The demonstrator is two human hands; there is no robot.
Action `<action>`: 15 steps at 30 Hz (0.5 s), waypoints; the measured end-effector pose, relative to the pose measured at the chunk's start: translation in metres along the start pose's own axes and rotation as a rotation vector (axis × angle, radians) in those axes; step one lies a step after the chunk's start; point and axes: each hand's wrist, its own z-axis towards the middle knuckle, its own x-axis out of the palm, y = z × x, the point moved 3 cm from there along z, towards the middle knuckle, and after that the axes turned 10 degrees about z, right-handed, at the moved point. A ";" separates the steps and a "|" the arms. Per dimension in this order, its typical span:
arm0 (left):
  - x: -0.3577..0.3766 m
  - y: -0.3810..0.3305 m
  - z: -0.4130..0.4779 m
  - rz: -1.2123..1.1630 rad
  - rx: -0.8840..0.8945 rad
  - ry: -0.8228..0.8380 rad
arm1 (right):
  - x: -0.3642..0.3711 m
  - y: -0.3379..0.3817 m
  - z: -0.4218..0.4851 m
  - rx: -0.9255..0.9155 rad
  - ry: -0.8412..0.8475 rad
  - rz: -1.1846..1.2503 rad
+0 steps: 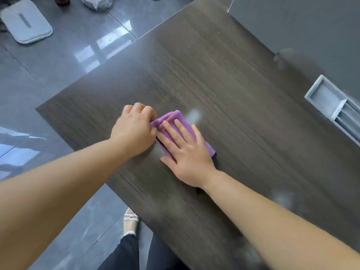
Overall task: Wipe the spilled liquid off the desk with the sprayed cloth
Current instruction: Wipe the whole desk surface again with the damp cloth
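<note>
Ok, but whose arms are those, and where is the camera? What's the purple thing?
There is no machine here, just a person. The camera sits on their head and looks down, so you see their own two arms. Below them is a dark wood-grain desk. The right hand lies flat, fingers straight, pressing a folded purple cloth onto the desk. The left hand has curled fingers at the cloth's edge; whether it grips the cloth is hidden. Just past the cloth is a pale wet smear, likely the spill. A grey recessed tray sits in the desk, and a shiny grey tiled floor lies beyond.
</note>
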 end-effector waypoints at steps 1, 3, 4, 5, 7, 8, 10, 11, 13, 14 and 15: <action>0.001 0.005 -0.005 -0.012 -0.005 -0.002 | -0.004 -0.006 -0.007 -0.105 0.056 0.010; 0.003 0.013 -0.012 -0.012 0.007 -0.005 | -0.016 -0.044 0.004 -0.119 0.079 -0.024; 0.003 0.016 -0.015 -0.003 0.017 0.000 | -0.025 -0.069 0.020 -0.010 0.043 -0.045; 0.005 0.018 -0.015 0.007 0.024 0.005 | -0.035 -0.097 0.038 0.156 0.006 -0.056; 0.006 0.023 -0.014 0.038 0.036 0.010 | -0.054 -0.138 0.070 0.526 -0.057 -0.060; 0.007 0.024 -0.013 0.058 0.041 0.010 | -0.059 -0.146 0.082 0.676 -0.093 -0.057; 0.006 0.025 -0.010 0.082 0.025 0.015 | -0.053 -0.133 0.097 0.828 -0.155 -0.020; 0.005 0.025 -0.008 0.081 0.008 0.020 | -0.043 -0.114 0.098 0.803 -0.175 -0.016; 0.001 0.022 -0.004 0.062 -0.032 0.013 | -0.021 -0.060 0.087 0.548 -0.243 -0.047; -0.001 0.022 -0.003 0.050 -0.049 0.004 | -0.012 -0.033 0.075 0.402 -0.247 -0.049; -0.003 0.021 -0.002 0.038 -0.062 -0.005 | -0.004 -0.012 0.061 0.257 -0.218 -0.042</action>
